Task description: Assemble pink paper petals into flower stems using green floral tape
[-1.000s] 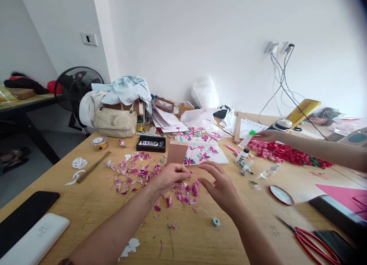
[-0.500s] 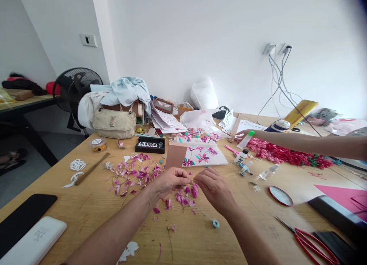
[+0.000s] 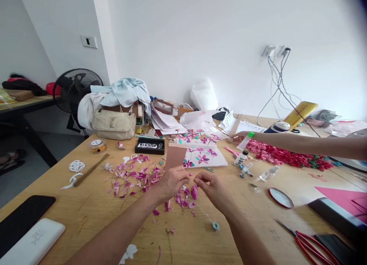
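Over the middle of the table, my left hand (image 3: 174, 182) pinches its thumb and fingers together; whatever is in them is too small to make out. Just to its right, my right hand (image 3: 210, 186) is also closed in a pinch, fingertips a small gap from the left ones. What it grips cannot be seen clearly. Below both hands lie loose magenta petals (image 3: 182, 199). A fine pale thread (image 3: 205, 212) runs from a teal bobbin (image 3: 215, 226) up toward the petals under my right hand. Behind my left hand stands a pinkish-brown card (image 3: 175, 156).
More petals (image 3: 137, 177) spread to the left, near a black tray (image 3: 150, 146). Red-handled scissors (image 3: 311, 244), a round lid (image 3: 281, 197) and small bottles (image 3: 241, 158) lie right. Another person's arm (image 3: 304, 142) reaches in above pink flower bunches (image 3: 286, 156).
My right hand has turned, so its thumb and index pinch now shows, and its fingertips have shifted slightly. My left hand stays nearly in place, fingers still pinched.
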`<action>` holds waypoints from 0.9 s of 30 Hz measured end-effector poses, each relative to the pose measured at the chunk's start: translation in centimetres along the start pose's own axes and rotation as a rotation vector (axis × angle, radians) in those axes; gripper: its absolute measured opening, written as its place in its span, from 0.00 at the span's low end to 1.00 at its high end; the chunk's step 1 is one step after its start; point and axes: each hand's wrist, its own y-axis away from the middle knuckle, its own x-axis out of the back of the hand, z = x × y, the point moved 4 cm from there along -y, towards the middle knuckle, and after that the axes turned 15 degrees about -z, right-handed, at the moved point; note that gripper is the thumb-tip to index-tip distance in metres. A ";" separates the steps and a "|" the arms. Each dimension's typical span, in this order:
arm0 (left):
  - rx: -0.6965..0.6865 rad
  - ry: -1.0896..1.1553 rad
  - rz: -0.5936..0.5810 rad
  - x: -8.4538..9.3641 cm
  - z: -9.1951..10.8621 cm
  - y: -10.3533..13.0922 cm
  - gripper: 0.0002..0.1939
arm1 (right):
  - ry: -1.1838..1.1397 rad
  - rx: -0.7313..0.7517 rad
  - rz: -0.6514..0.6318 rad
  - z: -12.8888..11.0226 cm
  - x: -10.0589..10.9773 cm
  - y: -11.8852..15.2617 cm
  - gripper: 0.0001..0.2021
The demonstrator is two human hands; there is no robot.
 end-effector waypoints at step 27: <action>0.313 0.906 0.087 0.1 -1.7 0.4 0.11 | 0.267 0.097 0.232 -1.8 1.2 0.8 0.08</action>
